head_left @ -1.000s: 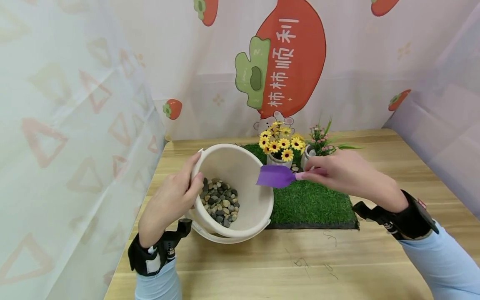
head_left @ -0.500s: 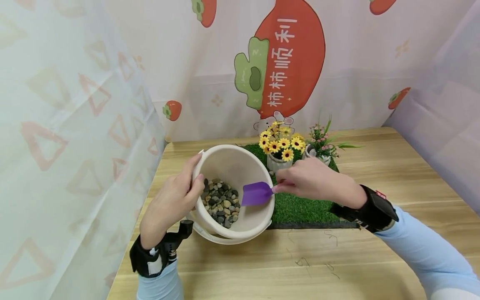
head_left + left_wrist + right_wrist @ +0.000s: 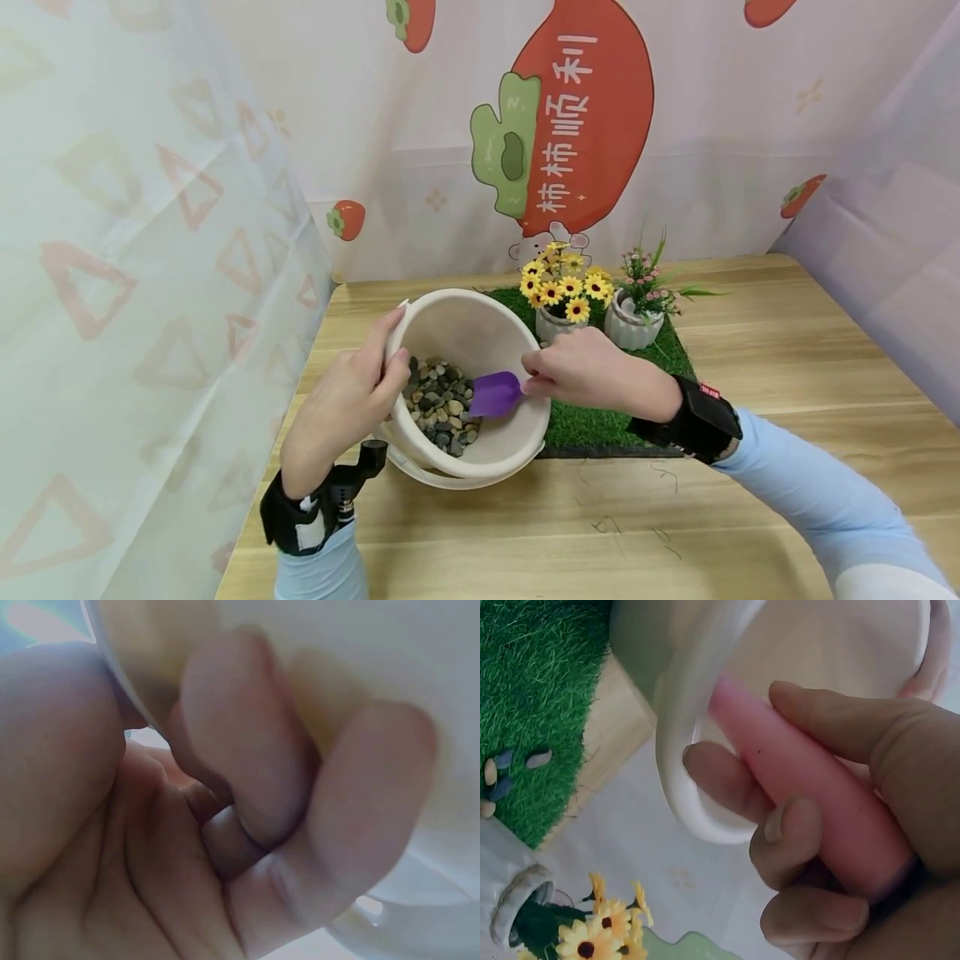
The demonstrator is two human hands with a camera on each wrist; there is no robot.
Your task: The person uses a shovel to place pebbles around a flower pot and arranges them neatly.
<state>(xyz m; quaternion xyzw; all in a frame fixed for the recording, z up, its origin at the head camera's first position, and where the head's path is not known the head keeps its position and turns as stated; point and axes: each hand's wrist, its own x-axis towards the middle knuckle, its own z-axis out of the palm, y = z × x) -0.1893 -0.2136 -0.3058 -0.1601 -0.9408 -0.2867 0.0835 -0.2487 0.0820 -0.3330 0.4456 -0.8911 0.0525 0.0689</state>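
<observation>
A white bucket point(image 3: 480, 321) leans on the wooden table with pebbles point(image 3: 442, 407) gathered at its lower left inside. My left hand point(image 3: 341, 400) grips the bucket's left rim, thumb over the edge; in the left wrist view its fingers point(image 3: 247, 742) curl against the outer wall. At the right rim, my right hand point(image 3: 592, 371) holds a small shovel by its pink handle point(image 3: 817, 795). The shovel's purple blade point(image 3: 497, 394) is inside the bucket, its front edge right at the pebbles.
Behind and right of the bucket lies a green turf mat point(image 3: 600, 425). On it stand a pot of yellow flowers point(image 3: 558, 325) and a pot of pink flowers point(image 3: 633, 325). A few pebbles point(image 3: 502, 772) lie on the turf. A printed curtain point(image 3: 420, 167) closes off the back.
My right hand has moved left and slightly down, carrying the shovel from over the bucket's right rim into the bucket, up to the pebbles. The left hand and bucket have stayed put.
</observation>
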